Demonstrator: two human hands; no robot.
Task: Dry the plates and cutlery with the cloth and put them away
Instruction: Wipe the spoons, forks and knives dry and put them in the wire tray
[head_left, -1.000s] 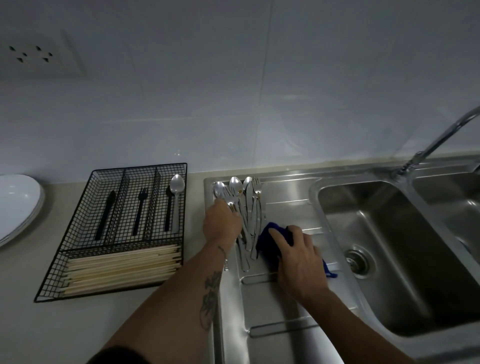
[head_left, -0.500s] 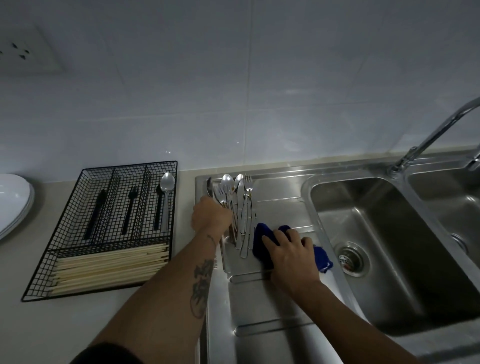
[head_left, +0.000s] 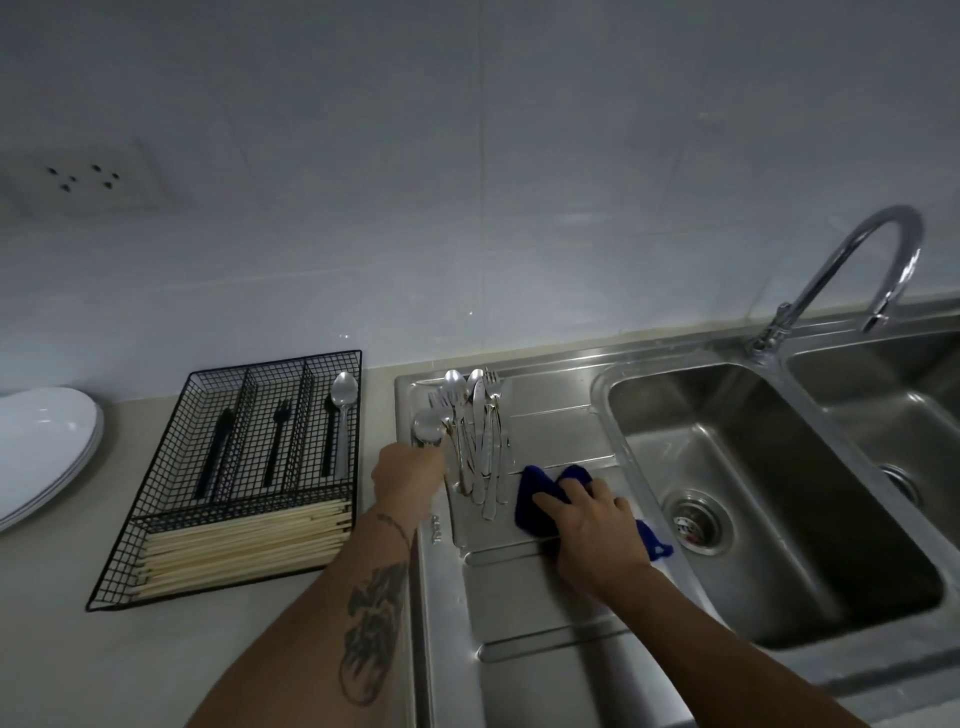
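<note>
Several silver spoons and forks (head_left: 480, 441) lie side by side on the steel draining board (head_left: 550, 603). My left hand (head_left: 408, 475) grips a silver spoon (head_left: 427, 428) by its handle at the left edge of that pile, its bowl lifted a little. My right hand (head_left: 587, 519) rests on a blue cloth (head_left: 540, 499) to the right of the cutlery, fingers curled over it. A black wire cutlery tray (head_left: 234, 473) on the counter to the left holds dark cutlery, one silver spoon (head_left: 343, 410) and pale chopsticks. White plates (head_left: 41, 452) are stacked at the far left.
A double steel sink (head_left: 769, 499) lies to the right of the draining board, with a curved tap (head_left: 852, 265) behind it. A tiled wall with a socket (head_left: 83, 179) stands behind the counter.
My left hand has closed on one spoon and drawn it left out of the pile. My right hand has stayed on the cloth. The view has tilted upward.
</note>
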